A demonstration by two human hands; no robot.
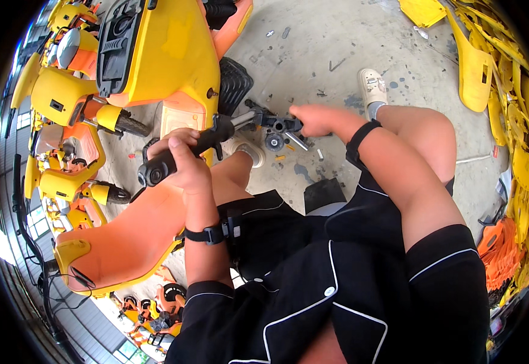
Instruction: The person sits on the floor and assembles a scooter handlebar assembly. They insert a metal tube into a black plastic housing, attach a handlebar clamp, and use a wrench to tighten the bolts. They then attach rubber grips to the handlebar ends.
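Observation:
My left hand (185, 162) is wrapped round the black grip of what looks like a handlebar (199, 145), its rounded end toward me. Past the grip sits a black housing with a lever. A bare metal bar (244, 119) runs from there to a dark clamp-like part (278, 125). My right hand (314, 120) is closed beside that part, thumb against its far side; what its fingers hold is hidden. Just below the clamp are a round grey disc (274, 142) and a short metal tube (297, 141).
A large yellow and orange scooter body (173, 54) stands ahead on the left. An orange seat-like shell (131, 242) lies to my left, with several yellow scooters (64, 97) beyond. Yellow panels (522, 121) and orange pieces (499, 252) are piled right. Small scraps litter the concrete floor (331, 36).

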